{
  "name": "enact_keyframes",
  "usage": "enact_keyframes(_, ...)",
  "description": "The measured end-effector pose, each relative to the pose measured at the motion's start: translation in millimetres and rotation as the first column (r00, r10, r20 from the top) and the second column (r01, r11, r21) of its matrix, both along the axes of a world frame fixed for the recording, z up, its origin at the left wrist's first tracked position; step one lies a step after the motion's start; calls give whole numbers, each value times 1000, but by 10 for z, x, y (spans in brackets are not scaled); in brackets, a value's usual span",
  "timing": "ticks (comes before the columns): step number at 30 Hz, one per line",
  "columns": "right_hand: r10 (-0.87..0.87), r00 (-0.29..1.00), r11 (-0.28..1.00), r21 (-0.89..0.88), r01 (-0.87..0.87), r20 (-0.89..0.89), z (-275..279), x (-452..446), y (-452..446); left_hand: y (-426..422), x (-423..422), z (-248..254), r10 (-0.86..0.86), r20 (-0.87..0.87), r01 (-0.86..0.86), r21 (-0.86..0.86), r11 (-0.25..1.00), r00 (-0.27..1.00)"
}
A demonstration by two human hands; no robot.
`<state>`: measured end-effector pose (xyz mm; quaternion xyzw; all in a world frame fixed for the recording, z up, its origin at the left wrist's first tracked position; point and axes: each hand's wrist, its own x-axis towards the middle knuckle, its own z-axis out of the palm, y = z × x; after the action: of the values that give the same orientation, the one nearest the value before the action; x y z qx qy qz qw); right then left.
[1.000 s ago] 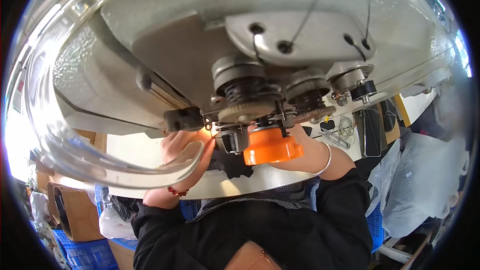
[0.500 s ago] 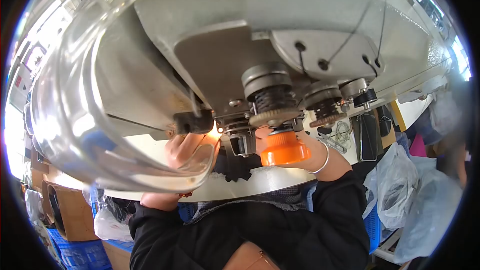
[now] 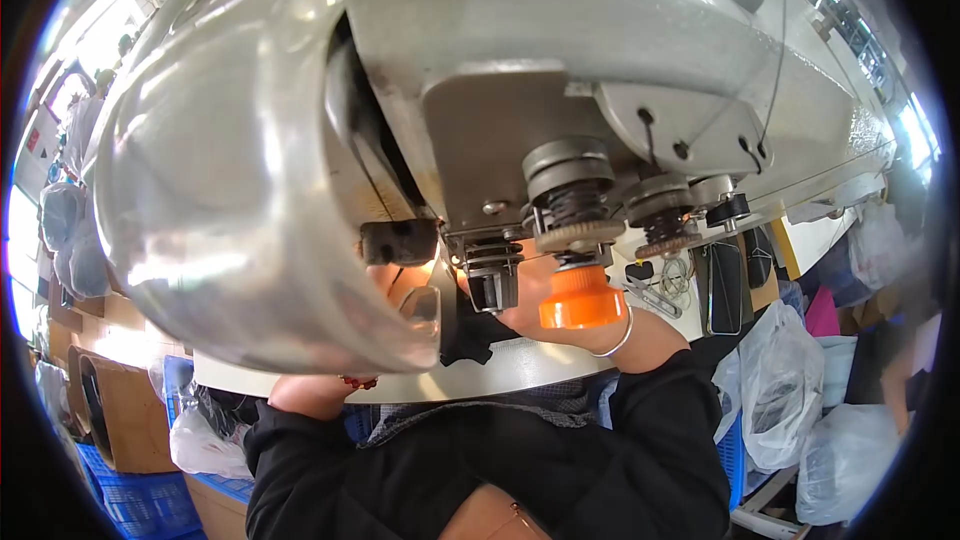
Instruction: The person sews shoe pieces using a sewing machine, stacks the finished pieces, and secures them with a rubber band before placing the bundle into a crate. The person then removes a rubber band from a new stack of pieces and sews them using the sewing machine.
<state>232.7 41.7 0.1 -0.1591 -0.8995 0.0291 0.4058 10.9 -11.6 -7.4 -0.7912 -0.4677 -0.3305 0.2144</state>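
A grey sewing machine (image 3: 640, 30) with metal tension dials (image 3: 567, 175) and an orange knob (image 3: 580, 298) fills the upper view. Behind the clear curved guard (image 3: 240, 190), my left hand (image 3: 402, 282) is near the needle area, mostly covered. My right hand (image 3: 525, 308) rests at the other side of the needle area, a silver bangle on its wrist; the dials and knob hide its fingers. Between the hands lies a piece of black cloth (image 3: 470, 330) on the pale machine table (image 3: 500, 365). Whether either hand grips the cloth cannot be seen.
At the right are a phone-like dark object (image 3: 724, 285), a metal tool (image 3: 655, 302) and plastic bags (image 3: 785, 385). A brown carton (image 3: 125, 415) and blue crates (image 3: 150, 505) stand at the left. Threads run down to the machine.
The machine and its guard have shifted right in the view, and the guard now covers more of my left hand. Both hands stay near the needle area beside the black cloth.
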Motion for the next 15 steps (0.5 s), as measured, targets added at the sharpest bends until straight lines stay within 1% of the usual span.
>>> enact_keyframes(1,10,999,1000,-8,-11,-31,3,-11,6,14,-2,13,-43,-3,43,32,999,999)
enact_keyframes(2,11,999,1000,-10,-12,-30,4,-8,11,16,-10,23,-42,-2,42,30,999,999)
enact_keyframes(4,18,1000,1000,-10,-18,-11,15,9,11,3,-41,44,31,-53,-34,-38,999,998)
enact_keyframes(5,21,1000,1000,-14,-21,-14,15,16,20,4,-75,33,34,-56,-36,-41,998,998)
enact_keyframes(7,36,998,997,-70,-33,43,13,34,41,7,-132,3,26,134,-18,-61,998,991)
enact_keyframes(8,35,999,997,-72,-32,38,31,32,39,-17,-111,46,25,128,-17,-64,998,991)
enact_keyframes(10,29,1000,990,-141,-29,-4,75,21,27,-79,-42,182,-6,157,36,-186,982,988)
enact_keyframes(11,28,1000,990,-141,-28,-7,58,15,28,-31,-49,159,-129,49,132,-71,989,990)
enact_keyframes(12,19,1000,997,-72,-20,-19,29,8,30,-24,-45,140,-130,47,134,-73,988,990)
enact_keyframes(13,11,999,1000,-3,-11,-32,8,6,31,-16,-35,126,-155,8,155,-35,987,988)
enact_keyframes(14,9,999,1000,-2,-9,-32,1,8,29,-7,-24,113,-177,-32,177,4,984,984)
enact_keyframes(15,-2,1000,1000,-5,2,-10,-5,11,27,1,-14,100,-178,-32,178,4,984,984)
